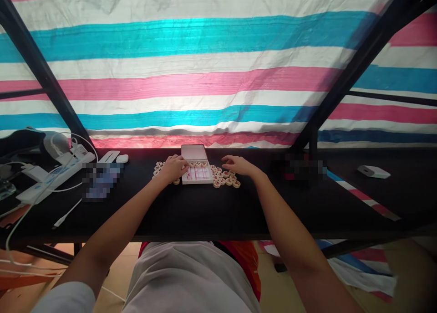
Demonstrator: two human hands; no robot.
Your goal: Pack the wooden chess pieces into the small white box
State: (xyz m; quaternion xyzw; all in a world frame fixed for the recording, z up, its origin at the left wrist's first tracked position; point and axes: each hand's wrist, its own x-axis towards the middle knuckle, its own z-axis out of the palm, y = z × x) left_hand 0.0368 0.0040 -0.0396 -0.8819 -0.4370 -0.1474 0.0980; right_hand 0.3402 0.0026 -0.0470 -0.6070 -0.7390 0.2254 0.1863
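A small white box (198,182) with its lid (194,152) raised stands on the black table. Several round Chinese chess pieces (198,165) with red characters line its far side, above a sheet with pink lines. My left hand (173,168) reaches over the box's left edge, fingers bent and close together at the end of that row. What its fingertips hold, if anything, is hidden. Beside it lie dark-marked pieces (157,168), partly covered by the hand. My right hand (238,164) hovers over the loose red-marked pieces (222,181) right of the box, thumb and fingers apart.
On the left are a white power strip (56,178), cables, a blurred phone-like object (104,182) and a small white case (122,158). A white charger (373,171) and a striped strip (363,194) lie right. Striped sheeting (205,85) hangs behind the table.
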